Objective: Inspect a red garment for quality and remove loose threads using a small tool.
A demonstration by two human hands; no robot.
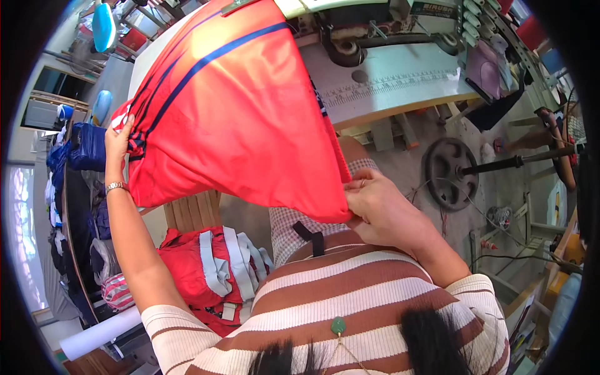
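A red fabric piece (pixel 234 126) with dark blue stripes stretches between my two hands in front of my lap. Its far end lies on the sewing table, under a metal part at the top of the view. My left hand (pixel 119 138) grips the bunched left edge, where white and navy bits show. At the near right corner, the fingers of my right hand (pixel 382 206) pinch the fabric's edge; the fingertips are partly hidden. Behind the cloth stands the sewing machine (pixel 356 28), only partly seen, on a pale tabletop (pixel 403 79) printed with ruler marks.
Red garments with grey bands (pixel 215 267) are piled by my left side near a wooden slatted surface (pixel 192 211). A white roll (pixel 101 333) juts out at lower left. A black weight plate (pixel 451 173) on a bar stands right, with cables (pixel 511 257) nearby.
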